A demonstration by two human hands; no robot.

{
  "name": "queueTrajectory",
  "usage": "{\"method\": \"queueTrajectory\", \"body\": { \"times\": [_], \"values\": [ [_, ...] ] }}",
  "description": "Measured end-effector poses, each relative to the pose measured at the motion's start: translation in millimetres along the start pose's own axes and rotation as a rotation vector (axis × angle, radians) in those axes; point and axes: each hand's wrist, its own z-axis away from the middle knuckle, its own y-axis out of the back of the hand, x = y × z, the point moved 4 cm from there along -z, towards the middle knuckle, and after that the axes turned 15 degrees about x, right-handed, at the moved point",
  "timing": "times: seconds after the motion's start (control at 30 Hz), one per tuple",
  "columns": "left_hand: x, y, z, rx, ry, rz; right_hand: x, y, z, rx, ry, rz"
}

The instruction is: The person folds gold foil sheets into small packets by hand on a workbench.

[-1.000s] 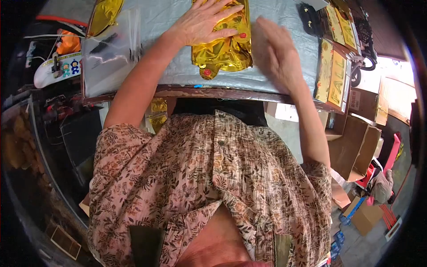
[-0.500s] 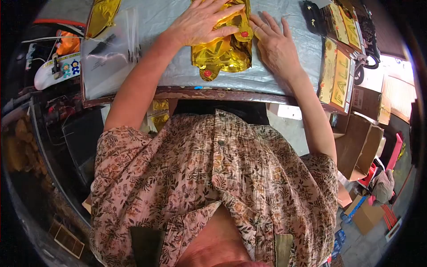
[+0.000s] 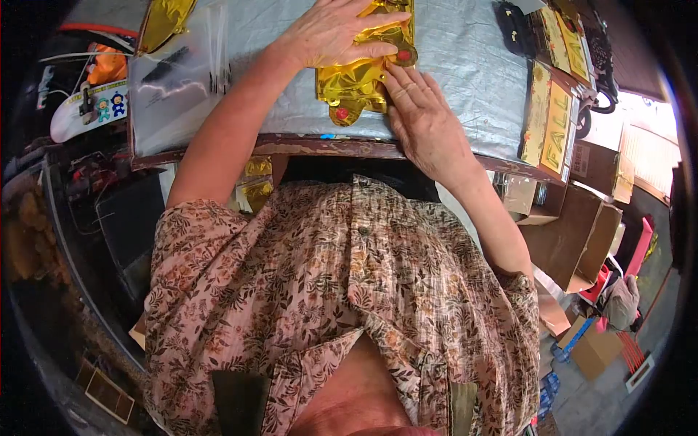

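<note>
A flattened gold foil balloon (image 3: 352, 83) with small red dots lies on the silver-covered table (image 3: 465, 80). My left hand (image 3: 331, 33) presses flat on its upper part, fingers spread. Beside the balloon's right edge my right hand (image 3: 422, 120) rests flat, its fingertips touching the foil near a red dot. Neither hand grips anything.
Clear plastic bags (image 3: 178, 80) lie at the table's left, another gold foil piece (image 3: 167, 18) behind them. Packaged "FALL" foil banners (image 3: 558, 120) line the right edge. Cardboard boxes (image 3: 574, 240) stand on the floor at the right, clutter at the left.
My right hand has slid from the table's right part towards me and left, onto the balloon's right edge. The balloon looks folded narrower. My left hand stays pressed on it.
</note>
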Motion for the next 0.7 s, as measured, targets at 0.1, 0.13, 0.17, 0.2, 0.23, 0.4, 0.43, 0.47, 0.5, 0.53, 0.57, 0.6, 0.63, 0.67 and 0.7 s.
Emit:
{"method": "queueTrajectory", "body": {
  "times": [0.1, 0.13, 0.17, 0.2, 0.23, 0.4, 0.43, 0.47, 0.5, 0.53, 0.57, 0.6, 0.63, 0.67, 0.7],
  "values": [
    [2, 1, 1, 0.012, -0.032, -0.038, -4, 4, 4, -0.009, 0.009, -0.014],
    [2, 1, 1, 0.007, -0.036, -0.037, -4, 6, 6, -0.017, 0.014, -0.027],
    [4, 3, 1, 0.002, -0.039, -0.035, -2, 9, 7, -0.019, 0.017, -0.027],
    [5, 5, 1, 0.004, -0.037, -0.035, 0, 12, 9, -0.039, 0.017, -0.110],
    [6, 6, 0, -0.018, -0.033, -0.051, 1, 14, 10, -0.060, 0.017, -0.194],
    [10, 9, -2, -0.070, -0.015, -0.067, -3, 20, 9, -0.148, 0.040, -0.357],
    [10, 9, -2, -0.079, -0.018, -0.069, -3, 20, 10, -0.150, 0.049, -0.356],
    [10, 9, -2, -0.088, -0.021, -0.072, -3, 20, 9, -0.151, 0.050, -0.358],
    [9, 7, -1, -0.089, -0.019, -0.071, -2, 23, 9, -0.135, 0.044, -0.432],
    [8, 5, 0, -0.071, -0.016, -0.059, 0, 26, 8, -0.118, 0.037, -0.505],
    [7, 4, 0, -0.052, -0.014, -0.048, 7, 32, 6, -0.002, -0.029, -0.443],
    [6, 3, 0, -0.051, -0.013, -0.047, 15, 39, 5, 0.114, -0.095, -0.380],
    [6, 3, 1, -0.042, -0.014, -0.035, 38, 35, 11, 0.166, -0.305, -0.467],
    [6, 2, 1, -0.033, -0.019, -0.022, 50, 34, 5, 0.199, -0.212, -0.256],
    [5, 1, 1, -0.035, -0.024, -0.020, 60, 33, -1, 0.231, -0.120, -0.045]
  ]
}}
